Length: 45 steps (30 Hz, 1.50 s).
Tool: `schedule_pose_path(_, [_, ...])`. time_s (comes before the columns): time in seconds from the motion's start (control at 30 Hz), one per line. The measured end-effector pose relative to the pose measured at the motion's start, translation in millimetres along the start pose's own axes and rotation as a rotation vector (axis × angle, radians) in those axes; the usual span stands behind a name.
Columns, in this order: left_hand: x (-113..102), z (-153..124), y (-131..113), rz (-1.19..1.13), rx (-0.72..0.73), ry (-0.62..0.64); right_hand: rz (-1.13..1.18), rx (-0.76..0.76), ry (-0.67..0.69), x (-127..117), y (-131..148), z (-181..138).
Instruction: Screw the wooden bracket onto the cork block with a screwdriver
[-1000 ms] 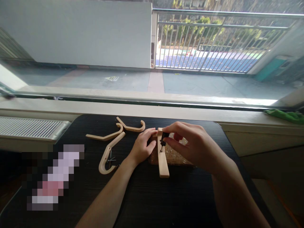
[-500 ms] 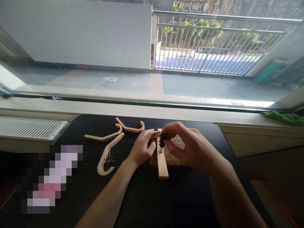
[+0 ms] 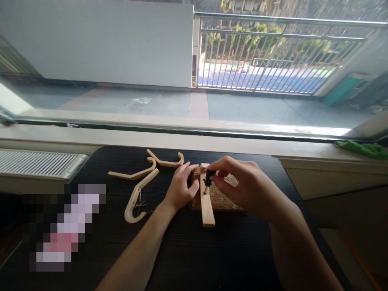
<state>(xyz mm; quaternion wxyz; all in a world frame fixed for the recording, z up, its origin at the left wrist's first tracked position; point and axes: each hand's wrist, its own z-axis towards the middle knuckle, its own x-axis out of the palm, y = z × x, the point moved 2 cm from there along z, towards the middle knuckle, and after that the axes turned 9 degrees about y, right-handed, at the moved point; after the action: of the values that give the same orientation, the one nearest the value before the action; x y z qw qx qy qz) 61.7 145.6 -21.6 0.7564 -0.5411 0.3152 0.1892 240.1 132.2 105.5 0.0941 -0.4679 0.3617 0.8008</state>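
"Screwdriver first: where is it?"

"Tip down on the wooden strip, which lies across the block in the middle of the surface. My right hand has its fingers closed on the black handle. My left hand grips the block's left edge."

"What changed?"

"In the last 1 second my right knuckles rolled up, then back down. The strip stayed put, so I judge the driver was twisting. 3 curved hooks lie to the left, untouched."
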Motion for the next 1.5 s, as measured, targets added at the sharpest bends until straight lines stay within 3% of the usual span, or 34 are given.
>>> schedule_pose_path(0.23, [1.5,1.8,-1.0,0.026,0.013,0.048,0.001,0.025,0.001,-0.6,1.1,-0.9])
schedule_pose_path(0.93, [-2.0,3.2,-3.9,-0.016,0.039,0.036,-0.051,-0.019,-0.019,-2.0,1.0,-0.6])
schedule_pose_path(1.5, [-3.2,3.5,-5.3,-0.015,0.052,0.048,-0.004,0.106,0.031,4.4,2.2,1.1])
